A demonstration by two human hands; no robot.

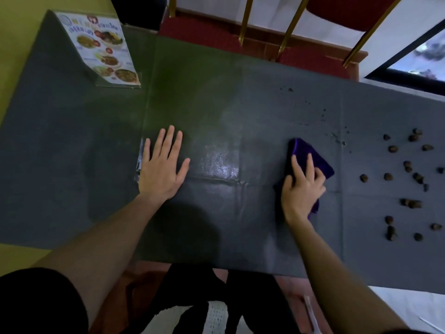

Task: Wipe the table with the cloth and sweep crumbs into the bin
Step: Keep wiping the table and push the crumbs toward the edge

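Right hand (pixel 301 189): pressed palm-down on the cloth, fingers lying over its top and slightly curled, holding it flat against the table rather than pinching it.
Cloth (pixel 310 157): purple, folded, sticking out beyond the fingertips on the far side and a little below the wrist on the near side; it lies flat on the table.
Table (pixel 216 104): covered in a dark grey sheet with creases; a shiny patch shows just to the left of the cloth hand.
Small specks (pixel 337 138): dark bits just beyond and to the right of the cloth, trailing toward the far edge.
Crumbs (pixel 409 179): brown lumps scattered to the right of the cloth hand, apart from it, none touching the cloth.
Left hand (pixel 161 167): well to the left of the grip, flat on the table, fingers spread, holding nothing.
Menu card (pixel 101 49): in a clear stand at the far left corner, well away from both hands.
Chair (pixel 265 32): red seat with gold legs, beyond the far table edge.
Bin: cannot be seen.
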